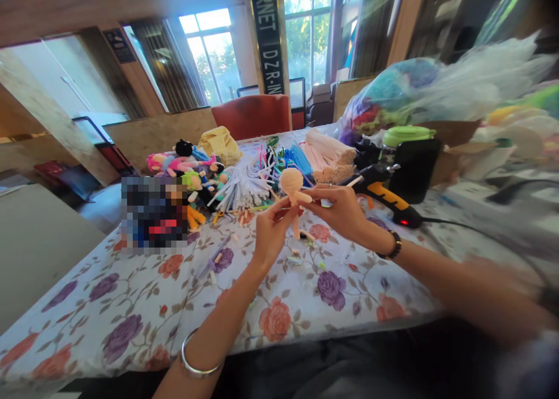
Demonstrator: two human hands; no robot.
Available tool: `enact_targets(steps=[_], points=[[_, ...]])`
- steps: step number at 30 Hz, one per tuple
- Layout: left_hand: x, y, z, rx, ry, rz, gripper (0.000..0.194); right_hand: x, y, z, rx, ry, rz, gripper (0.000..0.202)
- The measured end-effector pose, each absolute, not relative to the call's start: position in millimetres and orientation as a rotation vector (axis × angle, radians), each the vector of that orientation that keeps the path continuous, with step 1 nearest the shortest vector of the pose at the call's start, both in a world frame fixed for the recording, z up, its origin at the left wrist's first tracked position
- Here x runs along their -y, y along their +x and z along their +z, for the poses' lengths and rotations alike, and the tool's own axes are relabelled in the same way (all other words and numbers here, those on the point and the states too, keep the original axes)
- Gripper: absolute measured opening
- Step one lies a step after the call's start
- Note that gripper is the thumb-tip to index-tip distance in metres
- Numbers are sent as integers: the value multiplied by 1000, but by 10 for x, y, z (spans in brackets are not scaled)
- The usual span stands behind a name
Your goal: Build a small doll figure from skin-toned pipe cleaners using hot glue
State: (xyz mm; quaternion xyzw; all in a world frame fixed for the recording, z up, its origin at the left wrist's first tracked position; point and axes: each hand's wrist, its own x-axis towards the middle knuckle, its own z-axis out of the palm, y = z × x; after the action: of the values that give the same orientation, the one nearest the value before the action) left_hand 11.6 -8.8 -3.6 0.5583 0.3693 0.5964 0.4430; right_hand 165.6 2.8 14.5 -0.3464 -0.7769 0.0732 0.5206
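Observation:
A small peach doll figure (292,182), with a round head wound from fuzzy pipe cleaner, is held upright above the table. My left hand (276,221) pinches its body from the left. From the right, my right hand (338,208) has its fingers closed on the short arm that sticks out of the doll's side. One leg of the figure hangs below my fingers. Just beyond the doll lie a fan of white pipe cleaners (244,183) and a bundle of peach ones (329,154).
A glue gun (388,200) with a lit red light and a cable lies right, by a green-lidded jar (406,136). Finished dolls (187,163) pile up at left. Plastic bags (471,78) fill the back right. Pipe-cleaner scraps (216,259) lie on the floral tablecloth (174,311).

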Motion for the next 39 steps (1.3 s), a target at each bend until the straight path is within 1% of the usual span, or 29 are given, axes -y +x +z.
enact_targets(steps=[3, 6, 13, 21, 32, 39], points=[[98, 129, -25, -926, 1350, 1488, 35, -33, 1648, 139, 1849, -848, 150, 14], [98, 135, -18, -917, 1306, 1508, 33, -34, 1636, 127, 1849, -826, 69, 12], [63, 140, -50, -862, 1160, 1554, 29, -46, 1622, 89, 1888, -681, -207, 8], [74, 165, -24, -800, 986, 1570, 29, -120, 1650, 48, 1916, -533, -346, 9], [114, 169, 29, -722, 839, 1467, 25, -153, 1734, 56, 1971, -546, -342, 12], [113, 140, 45, -711, 817, 1392, 21, -141, 1746, 79, 1952, -505, -185, 7]])
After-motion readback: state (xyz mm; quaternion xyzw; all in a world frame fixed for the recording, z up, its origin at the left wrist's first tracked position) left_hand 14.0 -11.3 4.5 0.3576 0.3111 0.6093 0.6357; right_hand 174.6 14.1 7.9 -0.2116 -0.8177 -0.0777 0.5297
